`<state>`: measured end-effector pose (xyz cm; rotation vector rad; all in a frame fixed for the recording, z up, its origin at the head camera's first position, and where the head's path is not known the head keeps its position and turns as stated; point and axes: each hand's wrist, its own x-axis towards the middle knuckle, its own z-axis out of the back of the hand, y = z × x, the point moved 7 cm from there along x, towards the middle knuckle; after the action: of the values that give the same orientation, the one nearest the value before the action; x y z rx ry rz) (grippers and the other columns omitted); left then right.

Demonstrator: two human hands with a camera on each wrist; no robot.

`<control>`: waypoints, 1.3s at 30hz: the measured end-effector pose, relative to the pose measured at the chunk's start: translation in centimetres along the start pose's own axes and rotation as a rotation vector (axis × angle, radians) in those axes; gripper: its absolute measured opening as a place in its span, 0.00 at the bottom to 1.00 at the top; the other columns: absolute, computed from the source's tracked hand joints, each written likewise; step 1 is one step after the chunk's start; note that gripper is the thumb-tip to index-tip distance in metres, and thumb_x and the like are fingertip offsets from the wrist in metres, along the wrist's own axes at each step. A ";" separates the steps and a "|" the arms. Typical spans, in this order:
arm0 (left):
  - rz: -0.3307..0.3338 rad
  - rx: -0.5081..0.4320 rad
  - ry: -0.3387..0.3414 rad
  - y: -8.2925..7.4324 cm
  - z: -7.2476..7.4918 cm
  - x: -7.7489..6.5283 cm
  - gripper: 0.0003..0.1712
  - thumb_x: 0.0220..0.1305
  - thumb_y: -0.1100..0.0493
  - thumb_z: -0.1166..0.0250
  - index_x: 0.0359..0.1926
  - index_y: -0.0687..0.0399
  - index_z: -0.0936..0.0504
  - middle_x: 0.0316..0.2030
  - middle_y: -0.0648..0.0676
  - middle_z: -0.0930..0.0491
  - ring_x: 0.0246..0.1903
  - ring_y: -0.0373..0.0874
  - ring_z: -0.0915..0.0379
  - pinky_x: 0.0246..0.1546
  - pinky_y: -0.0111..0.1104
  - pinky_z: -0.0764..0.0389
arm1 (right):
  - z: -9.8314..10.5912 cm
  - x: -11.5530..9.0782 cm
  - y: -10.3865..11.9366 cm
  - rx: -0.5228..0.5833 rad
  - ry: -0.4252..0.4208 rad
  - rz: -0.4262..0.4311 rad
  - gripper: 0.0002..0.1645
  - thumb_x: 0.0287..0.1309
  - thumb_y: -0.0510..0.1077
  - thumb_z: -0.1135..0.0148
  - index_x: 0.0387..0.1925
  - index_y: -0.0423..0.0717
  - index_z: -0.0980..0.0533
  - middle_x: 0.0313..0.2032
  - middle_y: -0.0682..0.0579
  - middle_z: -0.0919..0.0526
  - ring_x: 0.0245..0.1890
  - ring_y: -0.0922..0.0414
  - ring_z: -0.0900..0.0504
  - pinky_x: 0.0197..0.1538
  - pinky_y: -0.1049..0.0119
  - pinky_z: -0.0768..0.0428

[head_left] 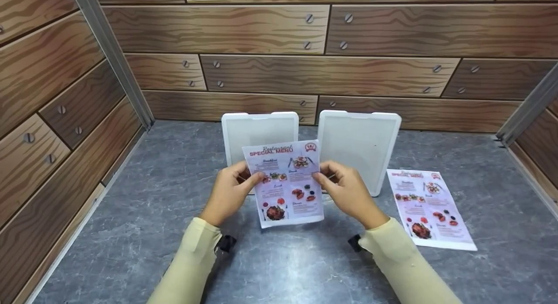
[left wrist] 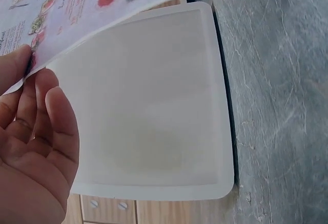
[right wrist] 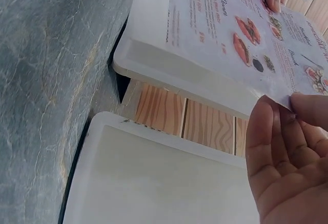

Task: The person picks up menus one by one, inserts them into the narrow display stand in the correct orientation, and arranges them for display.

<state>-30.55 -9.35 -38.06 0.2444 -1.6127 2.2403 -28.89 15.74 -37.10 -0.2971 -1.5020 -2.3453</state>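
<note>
A printed menu sheet [head_left: 285,184] is held up between both hands in the head view. The left hand [head_left: 229,190] pinches its left edge between thumb and fingers. On the opposite edge, the right hand [head_left: 348,192] pinches the paper the same way. Behind the sheet stands a white frame-like stand [head_left: 261,125], its lower part hidden by the paper and left hand. Its pale front panel [left wrist: 138,101] fills much of the left wrist view. To its right is a second white stand [head_left: 359,142], leaning back, partly covered by the right hand.
A second menu sheet [head_left: 431,210] lies flat on the grey marbled table [head_left: 287,269], right of the right hand. Wood-patterned walls [head_left: 261,29] close off the back and sides, with metal strips [head_left: 115,55] at the corners.
</note>
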 end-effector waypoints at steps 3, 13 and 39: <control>0.000 0.005 -0.004 -0.1 0.0 0.0 0.06 0.69 0.61 0.31 0.43 0.58 0.12 0.29 0.52 0.15 0.28 0.42 0.24 0.28 0.29 0.26 | 0.1 0.0 -0.1 0.010 -0.002 -0.014 0.03 0.68 0.34 0.35 0.40 0.38 0.16 0.35 0.47 0.13 0.31 0.57 0.16 0.39 0.64 0.14; 0.004 0.031 0.022 -0.4 -0.6 -0.2 0.06 0.69 0.59 0.30 0.42 0.56 0.12 0.30 0.51 0.14 0.28 0.47 0.22 0.28 0.30 0.25 | 0.5 0.0 -0.1 0.098 -0.032 -0.049 0.03 0.68 0.32 0.36 0.40 0.36 0.17 0.35 0.44 0.15 0.31 0.57 0.17 0.38 0.66 0.15; 0.084 -0.010 -0.352 4.3 6.0 1.2 0.23 0.77 0.66 0.44 0.70 0.62 0.31 0.60 0.69 0.26 0.61 0.59 0.28 0.63 0.50 0.29 | 2.0 0.4 -0.7 0.030 -0.159 -0.018 0.03 0.67 0.33 0.35 0.39 0.37 0.17 0.34 0.46 0.13 0.33 0.56 0.18 0.37 0.71 0.19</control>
<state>-33.76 -15.95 -39.45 0.6081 -1.8368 2.3506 -29.55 17.72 -36.71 -0.4739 -1.6167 -2.3585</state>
